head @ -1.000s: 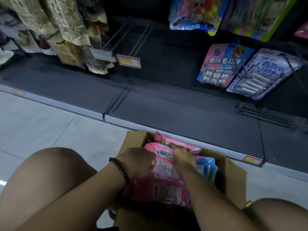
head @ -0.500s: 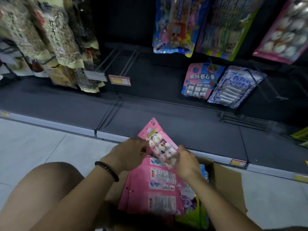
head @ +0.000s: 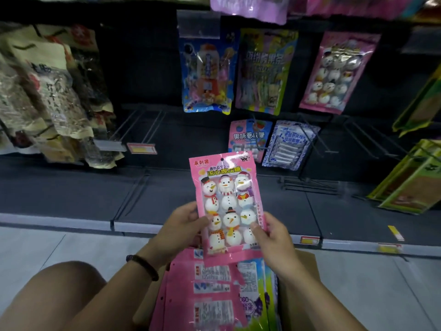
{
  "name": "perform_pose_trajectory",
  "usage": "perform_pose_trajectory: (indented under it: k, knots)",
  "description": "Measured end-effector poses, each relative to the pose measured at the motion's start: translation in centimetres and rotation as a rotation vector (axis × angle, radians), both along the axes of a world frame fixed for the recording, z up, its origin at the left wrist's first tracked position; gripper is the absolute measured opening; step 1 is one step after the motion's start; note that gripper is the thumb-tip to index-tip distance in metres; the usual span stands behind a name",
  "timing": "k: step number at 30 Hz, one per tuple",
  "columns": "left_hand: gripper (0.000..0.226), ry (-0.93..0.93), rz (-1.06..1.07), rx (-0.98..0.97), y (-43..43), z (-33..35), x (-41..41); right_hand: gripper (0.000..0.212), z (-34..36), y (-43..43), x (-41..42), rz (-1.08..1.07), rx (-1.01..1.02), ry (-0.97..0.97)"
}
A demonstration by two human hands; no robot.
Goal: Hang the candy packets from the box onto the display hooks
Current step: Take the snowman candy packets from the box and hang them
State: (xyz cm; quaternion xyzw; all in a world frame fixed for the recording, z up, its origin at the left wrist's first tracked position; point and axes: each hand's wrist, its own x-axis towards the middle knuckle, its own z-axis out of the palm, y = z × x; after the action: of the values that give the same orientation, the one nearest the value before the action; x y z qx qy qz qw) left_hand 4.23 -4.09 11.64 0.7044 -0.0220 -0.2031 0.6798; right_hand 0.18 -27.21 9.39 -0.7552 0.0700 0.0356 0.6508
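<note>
The pink snowman packet [head: 228, 201], which lay in the box [head: 307, 266] a second ago and was coming up tilted half a second ago, now stands upright above the packets left there, its front to the camera. The left hand [head: 181, 231] and right hand [head: 274, 237], earlier down in the box, now pinch its lower side edges. The view tips upward, bringing a matching hanging packet [head: 334, 72] into sight.

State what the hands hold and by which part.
One pink snowman candy packet, held upright. The left hand pinches its lower left edge, the right hand its lower right edge.
</note>
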Motion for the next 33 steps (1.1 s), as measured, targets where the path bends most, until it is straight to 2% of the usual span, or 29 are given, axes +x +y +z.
perform_pose_trajectory:
  k: [5,8,10,17,22,24,26,28,33]
  knots:
    - [0.027,-0.108,0.082,-0.039,-1.3,2.3,-0.1,0.021,2.3,-0.6,-0.5,-0.027,0.025,-0.106]
    - [0.029,-0.16,0.061,-0.069,-2.0,4.2,0.7,0.06,4.3,-1.1,-0.3,-0.129,0.121,-0.213]
    - [0.03,-0.191,0.054,-0.091,-3.2,5.9,1.5,0.072,5.9,-2.1,0.5,-0.179,0.107,-0.303]
    - [0.03,-0.345,-0.045,-0.114,-10.2,12.1,4.6,0.075,13.2,-7.8,3.6,-0.24,0.012,-0.531]
    - [0.04,-0.466,-0.05,-0.202,-16.5,15.5,7.2,0.08,15.1,-12.4,5.7,-0.373,0.01,-0.61]
    - [0.055,-0.523,-0.027,-0.218,-19.0,16.1,8.5,0.08,14.9,-14.2,6.5,-0.425,0.033,-0.613]
    - [0.079,-0.623,-0.012,-0.179,-21.4,16.2,9.6,0.079,14.4,-16.0,7.4,-0.478,0.057,-0.62]
    - [0.091,-0.699,-0.043,-0.097,-23.7,16.1,10.8,0.076,13.8,-17.9,8.2,-0.51,0.095,-0.628]
    - [0.091,-0.733,-0.234,0.022,-28.2,15.8,14.5,0.07,12.8,-22.0,10.2,-0.556,0.14,-0.618]
